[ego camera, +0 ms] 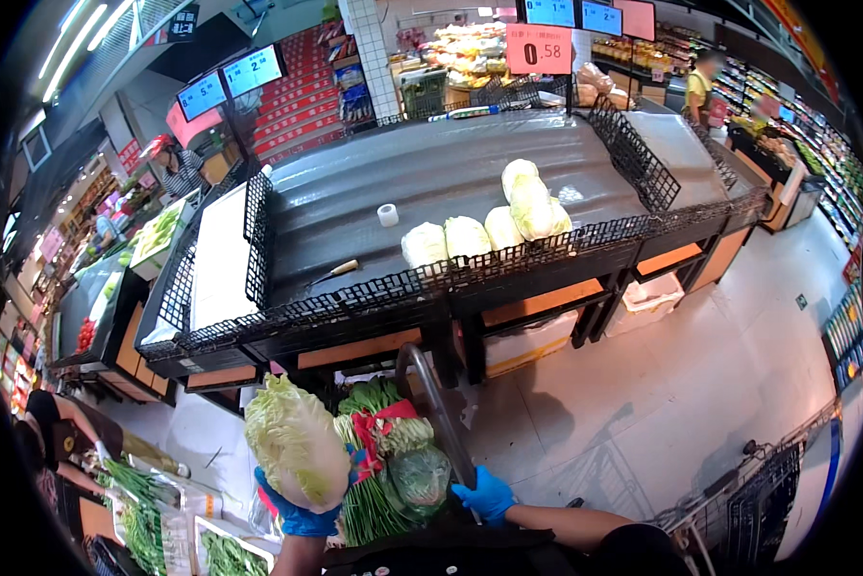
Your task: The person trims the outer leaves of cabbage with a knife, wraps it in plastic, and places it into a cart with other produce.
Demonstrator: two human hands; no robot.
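Observation:
A large napa cabbage (pixel 294 439) rests upright in my left hand (pixel 298 510), which wears a blue glove and cups it from below. My right hand (pixel 487 494), gloved in the same blue, is closed around the bent metal handle (pixel 435 396) of a cart. Beside the cabbage, the cart carries bundled greens (pixel 370 395) tied with red tape, long thin green stalks (pixel 371 510) and a plastic-wrapped vegetable (pixel 420 475). Ahead, several napa cabbages (pixel 467 236) sit along the front of a dark display stand (pixel 373 165), with one lying on top of the others.
Black mesh fencing (pixel 373 296) edges the stand. On it lie a roll of clear tape (pixel 387 214) and a wooden-handled knife (pixel 343 268). A shopping cart (pixel 748 489) stands at right. At lower left, a person (pixel 67 435) bends over crates of greens (pixel 139 497).

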